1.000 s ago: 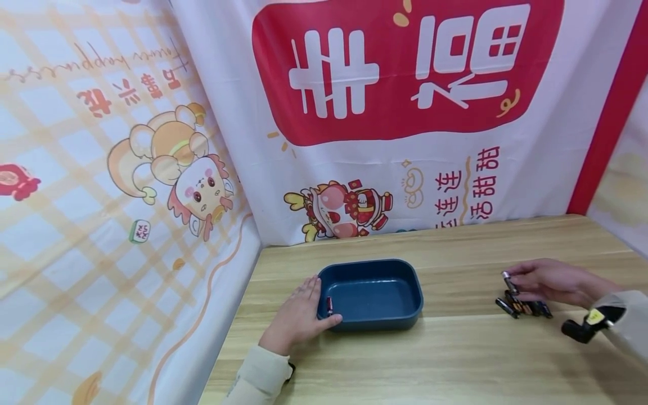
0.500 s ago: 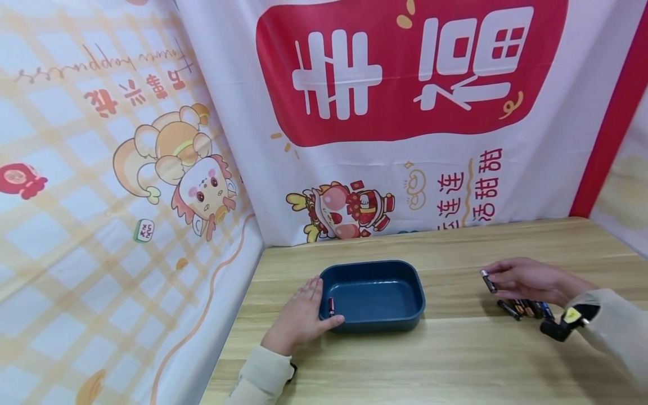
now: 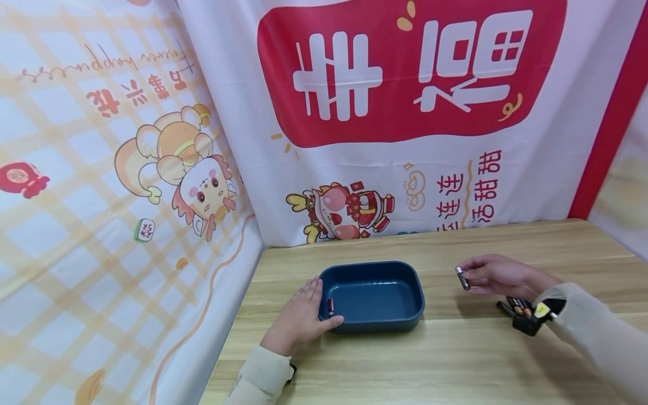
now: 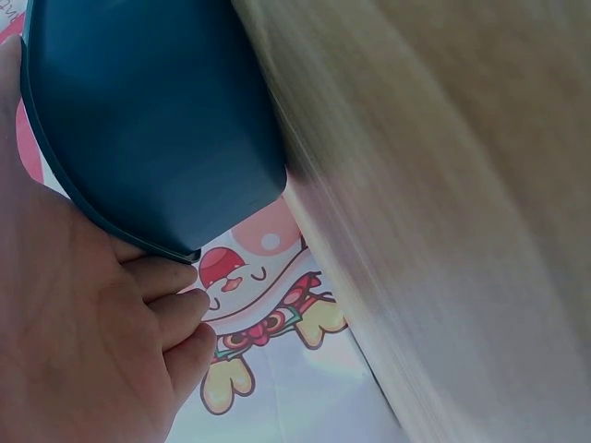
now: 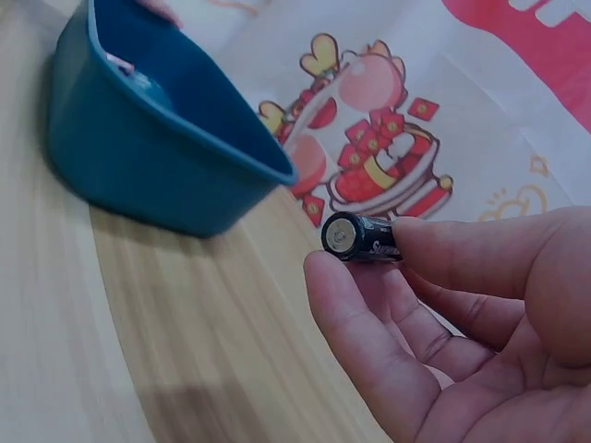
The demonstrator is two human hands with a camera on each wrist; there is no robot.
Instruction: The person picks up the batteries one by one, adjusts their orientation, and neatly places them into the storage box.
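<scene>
In the head view my left hand (image 3: 297, 320) rests against the left end of a dark blue rectangular bin (image 3: 405, 323), fingers along its rim and thumb over the near corner. The left wrist view shows the palm and fingertips right at the bin's rim (image 4: 69, 189). A red battery (image 3: 331, 307) lies inside, close to that thumb. My right hand (image 3: 498, 274) pinches a black battery with a silver end (image 3: 463, 278) between thumb and fingers, right of the bin. The right wrist view shows that battery's flat round end (image 5: 342, 236) toward the camera.
Several dark batteries (image 3: 517, 305) lie on the wooden table (image 3: 385, 365) below the right wrist, partly covered by the wrist camera (image 3: 529, 323). A printed cloth (image 3: 405, 185) hangs behind the table, and another (image 3: 152, 292) stands along the left side.
My right hand has moved left from the group of batteries toward the bin, carrying the black battery. The left hand and the bin stay in place.
</scene>
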